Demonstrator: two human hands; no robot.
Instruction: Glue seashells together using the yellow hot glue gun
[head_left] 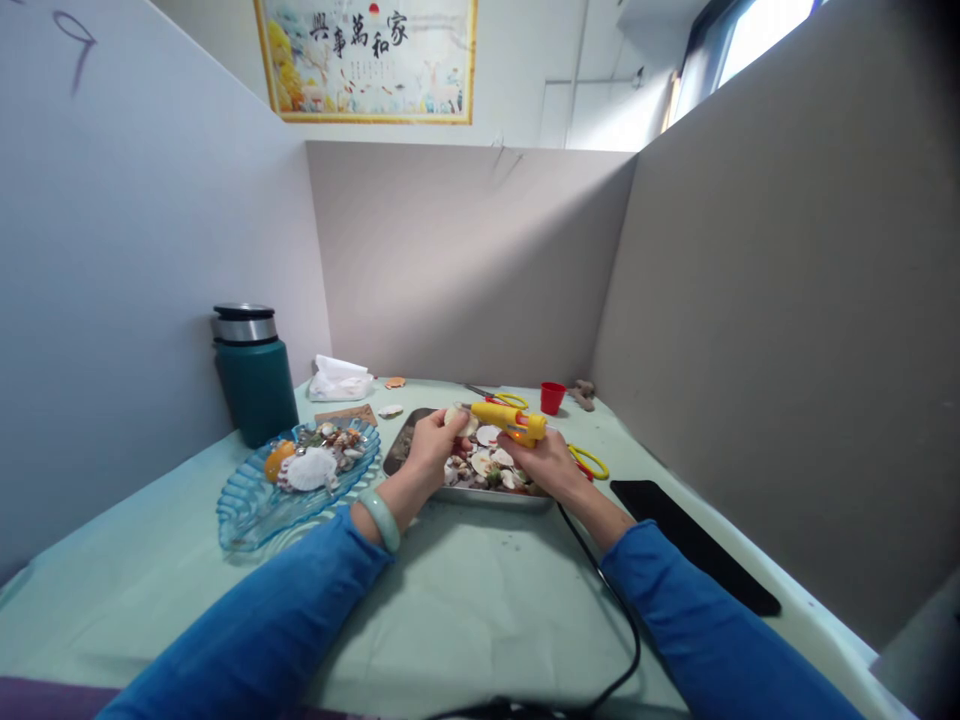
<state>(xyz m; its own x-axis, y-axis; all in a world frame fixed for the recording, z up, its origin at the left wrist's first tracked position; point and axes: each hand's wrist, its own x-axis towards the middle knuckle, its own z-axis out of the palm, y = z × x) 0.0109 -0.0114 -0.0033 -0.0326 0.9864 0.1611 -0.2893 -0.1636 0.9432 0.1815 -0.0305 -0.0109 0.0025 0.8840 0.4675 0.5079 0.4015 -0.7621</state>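
Note:
Over a metal tray of mixed shells, my left hand pinches a pale seashell between thumb and fingers. A yellow hot glue gun is gripped in my right hand, its nozzle pointing left against or very close to that shell. An orange glow shows on the gun's body, and its black cord runs down toward me. Loose shells fill the tray below both hands. To the left, a blue clear shell-shaped dish holds a large white scallop shell, small shells and something orange.
A teal bottle and tissue pack stand at the left. Behind the tray lie yellow-handled scissors and a red cup; more yellow handles and a black flat slab lie right. Grey partitions enclose the table.

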